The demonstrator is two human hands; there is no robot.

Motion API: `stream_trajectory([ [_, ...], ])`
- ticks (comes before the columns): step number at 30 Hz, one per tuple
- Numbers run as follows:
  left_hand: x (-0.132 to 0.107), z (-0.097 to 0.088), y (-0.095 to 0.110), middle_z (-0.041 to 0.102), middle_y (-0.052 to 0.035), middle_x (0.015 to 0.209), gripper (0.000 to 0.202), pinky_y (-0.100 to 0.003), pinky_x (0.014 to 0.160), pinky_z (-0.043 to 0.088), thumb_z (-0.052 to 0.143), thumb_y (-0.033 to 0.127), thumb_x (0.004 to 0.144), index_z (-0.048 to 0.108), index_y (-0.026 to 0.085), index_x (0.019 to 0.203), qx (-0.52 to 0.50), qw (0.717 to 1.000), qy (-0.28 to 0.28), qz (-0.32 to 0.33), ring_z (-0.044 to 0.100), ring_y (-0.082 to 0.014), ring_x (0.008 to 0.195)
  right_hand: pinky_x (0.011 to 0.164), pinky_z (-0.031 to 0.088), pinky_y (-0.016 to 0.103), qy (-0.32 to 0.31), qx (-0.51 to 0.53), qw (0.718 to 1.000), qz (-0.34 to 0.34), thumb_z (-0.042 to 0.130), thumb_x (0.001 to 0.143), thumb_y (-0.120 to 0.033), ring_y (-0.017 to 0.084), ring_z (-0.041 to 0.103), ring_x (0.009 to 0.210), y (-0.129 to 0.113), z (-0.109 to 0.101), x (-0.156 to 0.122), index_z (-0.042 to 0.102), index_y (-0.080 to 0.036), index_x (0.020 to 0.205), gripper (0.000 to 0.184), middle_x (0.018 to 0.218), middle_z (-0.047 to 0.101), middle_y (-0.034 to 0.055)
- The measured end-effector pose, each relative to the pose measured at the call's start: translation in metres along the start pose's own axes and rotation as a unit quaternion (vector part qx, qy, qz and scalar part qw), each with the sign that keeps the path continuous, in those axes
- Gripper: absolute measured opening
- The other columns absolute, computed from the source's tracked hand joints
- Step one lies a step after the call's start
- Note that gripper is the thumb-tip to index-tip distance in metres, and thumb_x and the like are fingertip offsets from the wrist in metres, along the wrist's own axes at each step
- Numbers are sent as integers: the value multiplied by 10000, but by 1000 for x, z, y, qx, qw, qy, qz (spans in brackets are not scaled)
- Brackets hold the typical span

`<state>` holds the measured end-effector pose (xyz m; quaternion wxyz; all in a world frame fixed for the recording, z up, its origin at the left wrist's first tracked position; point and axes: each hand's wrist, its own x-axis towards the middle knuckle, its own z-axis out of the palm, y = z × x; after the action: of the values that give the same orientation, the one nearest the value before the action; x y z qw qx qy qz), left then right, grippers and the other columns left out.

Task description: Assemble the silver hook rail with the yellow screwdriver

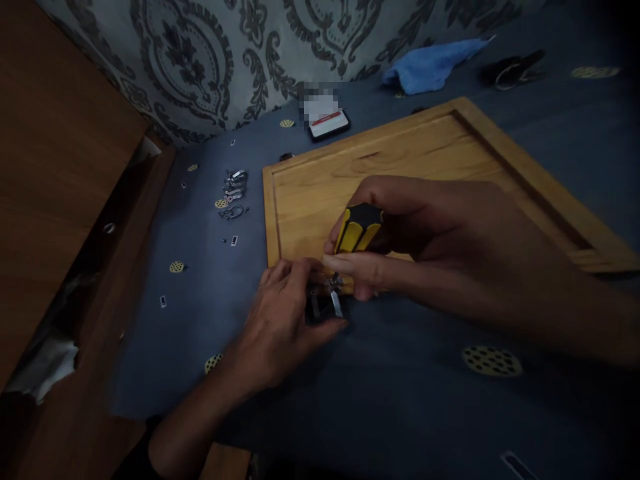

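Fingers [360, 270] of our right hand [450, 247] are closed around a yellow-and-black screwdriver [357, 230], pointed down at a small metal bracket [333, 300] that our left hand [280, 320] pinches tight at the near-left corner of the wooden panel [450, 153]. Panel lies flat on a blue spotted sheet [400, 400]; we see a cluster of similar metal pieces [234, 193] well apart to the left, and a blue rag [430, 67] beyond the panel's far edge, near the patterned wall [200, 53].
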<state>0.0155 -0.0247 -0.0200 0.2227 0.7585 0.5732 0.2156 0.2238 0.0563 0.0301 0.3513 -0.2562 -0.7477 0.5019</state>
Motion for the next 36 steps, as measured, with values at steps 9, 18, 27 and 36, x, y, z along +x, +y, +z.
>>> stream_trajectory([
  [9, 2, -1, 3, 723, -31, 1147, 494, -497, 1009, 539, 838, 212, 832, 502, 258, 1191, -8, 1000, 0, 12, 683, -318, 1166, 524, 479, 261, -66, -45, 995, -56, 697, 1026, -464, 102, 574, 560, -8, 1, 10, 607, -258, 760, 348, 669, 611, -68],
  [18, 4, -3, 6, 749, -19, 1132, 530, -496, 1010, 545, 826, 187, 820, 482, 260, 1217, -12, 1000, -8, -2, 685, -307, 1175, 596, 526, 284, 78, -200, 970, -118, 705, 1033, -314, 116, 640, 650, -1, 4, -2, 599, -241, 815, 254, 758, 678, -38],
  [27, 2, 0, 1, 746, -35, 1178, 514, -503, 1040, 543, 804, 237, 849, 489, 266, 1253, -4, 1000, -3, 1, 674, -312, 1203, 575, 488, 315, 60, -245, 959, -131, 675, 1050, -290, 129, 610, 600, -3, 0, -4, 629, -242, 887, 176, 708, 642, -34],
  [36, 2, 1, 2, 748, -22, 1146, 525, -488, 1013, 549, 815, 219, 839, 482, 264, 1241, 1, 1000, 5, 13, 684, -302, 1176, 589, 504, 332, 59, -235, 963, -114, 659, 1043, -343, 158, 633, 606, 4, 2, -4, 590, -270, 877, 194, 713, 662, -31],
])
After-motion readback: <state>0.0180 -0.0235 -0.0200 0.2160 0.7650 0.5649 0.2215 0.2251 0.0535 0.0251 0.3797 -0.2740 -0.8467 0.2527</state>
